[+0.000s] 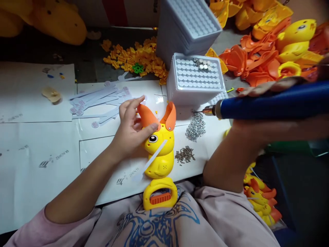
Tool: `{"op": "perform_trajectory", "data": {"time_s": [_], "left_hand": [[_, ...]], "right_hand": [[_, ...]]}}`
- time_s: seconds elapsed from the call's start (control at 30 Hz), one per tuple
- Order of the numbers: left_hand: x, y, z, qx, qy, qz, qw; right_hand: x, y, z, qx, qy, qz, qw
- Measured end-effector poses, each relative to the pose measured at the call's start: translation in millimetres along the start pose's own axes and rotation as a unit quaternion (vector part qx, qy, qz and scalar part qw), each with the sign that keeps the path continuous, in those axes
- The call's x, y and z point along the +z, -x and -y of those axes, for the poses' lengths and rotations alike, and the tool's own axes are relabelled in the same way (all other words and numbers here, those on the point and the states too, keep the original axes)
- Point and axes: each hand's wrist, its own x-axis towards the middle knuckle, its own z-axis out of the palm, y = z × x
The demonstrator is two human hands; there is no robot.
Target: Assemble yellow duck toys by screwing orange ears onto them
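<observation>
My left hand [130, 128] grips the orange beak [147, 118] of a yellow duck-shaped toy [162, 152], its thumb pressed on the beak's near end. The toy lies on the table with one eye facing up, and a white paper or plastic strip [155, 156] crosses its body. Its looped handle [147, 199], with an orange ribbed bar, points toward my lap. My right hand [253, 128] is wrapped around a blue electric screwdriver [267, 103]. The bit points left, at the upper edge of a pile of silver screws [195, 127].
Darker screws [185, 155] are heaped beside the toy. Grey-white plastic trays [197, 85] stand stacked behind the silver screws, with small round metal pieces on top. White strips [102, 99] and small orange parts [138, 56] lie behind my left hand. Orange shells [254, 61] pile up far right.
</observation>
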Motion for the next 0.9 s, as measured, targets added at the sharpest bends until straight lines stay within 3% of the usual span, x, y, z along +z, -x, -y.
{"op": "perform_trajectory", "data": {"time_s": [0.03, 0.07, 0.1, 0.17, 0.27, 0.43, 0.57, 0.63, 0.77, 0.9], "left_hand": [[-3.4, -1, -5, 0.034, -0.051, 0.005, 0.998], [-6.5, -2, -11, 0.073, -0.106, 0.014, 0.992], [-9.0, -3, -18, 0.109, -0.158, 0.026, 0.981], [-11.8, -5, -30, 0.157, -0.229, 0.054, 0.959], [-10.5, -7, -42, 0.144, -0.278, 0.085, 0.946], [-7.0, -8, -57, 0.013, -0.313, 0.056, 0.948], [-13.2, -4, -70, -0.124, -0.235, 0.05, 0.963], [-17.5, -3, -73, -0.162, -0.168, 0.043, 0.971], [-22.0, -3, -79, -0.163, -0.031, 0.002, 0.986], [-21.6, -2, -88, -0.086, 0.097, -0.049, 0.99]], "right_hand": [[3, -4, -5, -0.185, 0.067, 0.037, 0.98], [2, -11, -10, -0.318, 0.144, 0.067, 0.935], [-1, -19, -14, -0.403, 0.188, 0.086, 0.892], [-13, -37, -21, -0.468, 0.232, 0.09, 0.848], [-29, -56, -26, -0.458, 0.275, 0.068, 0.842], [-34, -62, -31, -0.424, 0.338, 0.058, 0.838], [-37, -64, -32, -0.429, 0.364, 0.062, 0.824], [-38, -67, -31, -0.441, 0.341, 0.066, 0.828], [-37, -64, -26, -0.437, 0.297, 0.09, 0.844], [-31, -50, -21, -0.422, 0.277, 0.086, 0.859]]}}
